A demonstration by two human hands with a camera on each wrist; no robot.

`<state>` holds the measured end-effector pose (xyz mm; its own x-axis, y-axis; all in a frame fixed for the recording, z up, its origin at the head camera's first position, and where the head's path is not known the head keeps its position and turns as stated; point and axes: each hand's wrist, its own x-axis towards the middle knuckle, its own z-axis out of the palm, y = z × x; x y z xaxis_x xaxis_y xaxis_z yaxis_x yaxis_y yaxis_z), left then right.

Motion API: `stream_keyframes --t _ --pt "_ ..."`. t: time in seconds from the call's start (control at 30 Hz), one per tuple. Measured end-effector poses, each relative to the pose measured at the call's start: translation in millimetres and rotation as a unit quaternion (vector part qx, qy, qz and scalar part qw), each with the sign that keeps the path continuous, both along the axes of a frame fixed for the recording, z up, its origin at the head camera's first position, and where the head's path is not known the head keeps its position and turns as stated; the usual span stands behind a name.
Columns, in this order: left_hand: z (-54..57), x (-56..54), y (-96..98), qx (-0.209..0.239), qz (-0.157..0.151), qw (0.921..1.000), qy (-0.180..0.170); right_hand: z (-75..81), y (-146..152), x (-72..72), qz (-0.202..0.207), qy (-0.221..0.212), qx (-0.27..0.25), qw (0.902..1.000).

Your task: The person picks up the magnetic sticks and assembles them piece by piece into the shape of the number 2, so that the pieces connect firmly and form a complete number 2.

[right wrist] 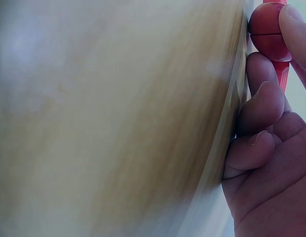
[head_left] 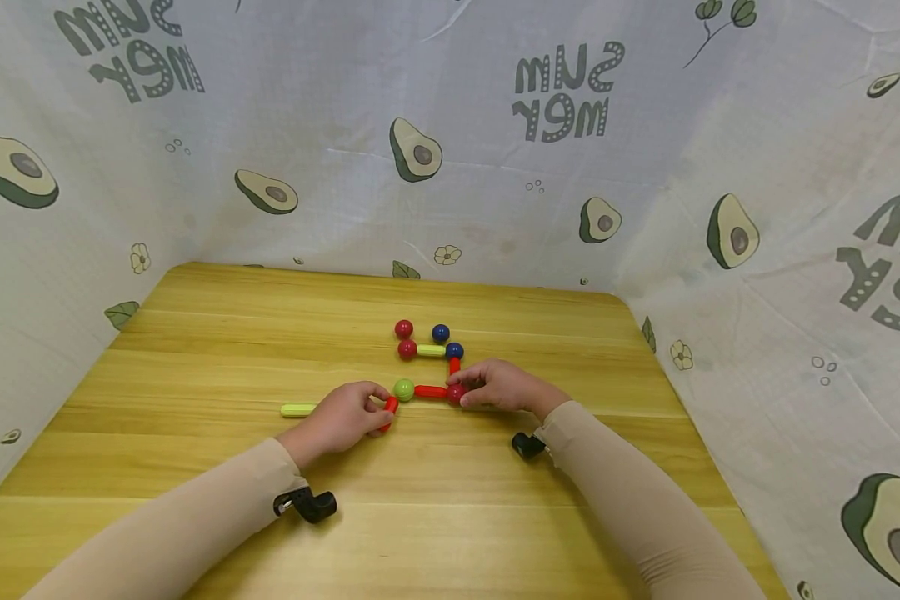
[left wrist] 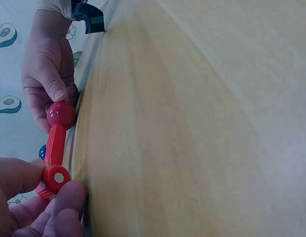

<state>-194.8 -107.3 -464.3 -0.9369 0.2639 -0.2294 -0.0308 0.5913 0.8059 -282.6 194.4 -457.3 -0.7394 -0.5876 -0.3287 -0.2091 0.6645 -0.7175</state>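
Note:
My left hand (head_left: 348,417) pinches a red magnetic rod (head_left: 391,410) between thumb and fingers, just left of and nearer than a green ball (head_left: 404,389). The rod's round end (left wrist: 59,177) faces the left wrist camera. My right hand (head_left: 506,387) holds a dark red ball (head_left: 456,395) with thumb and fingertips; the right wrist view shows the thumb against this ball (right wrist: 269,34). Between the green and dark red balls lies another red rod (head_left: 431,392). A further red rod (head_left: 454,366) leads back to a blue ball (head_left: 454,351), then a yellow-green rod (head_left: 431,351) and a red ball (head_left: 407,349).
Behind the joined pieces sit a loose red ball (head_left: 403,329) and a blue ball (head_left: 440,333). A yellow-green rod (head_left: 297,410) lies left, partly behind my left hand. Patterned cloth (head_left: 487,208) stands around the wooden table's (head_left: 450,533) back and sides.

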Motion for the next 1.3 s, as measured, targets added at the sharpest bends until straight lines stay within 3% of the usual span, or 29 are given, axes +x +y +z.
stream_keyframes --t 0.8,1.3 --pt "-5.0 2.8 15.3 0.017 0.032 0.9993 -0.009 3.0 -2 0.8 -0.009 -0.005 0.008 0.9999" --pt "-6.7 3.0 18.7 0.013 0.033 0.9994 -0.005 0.6 -1 -0.8 -0.003 0.0 0.003 1.0"
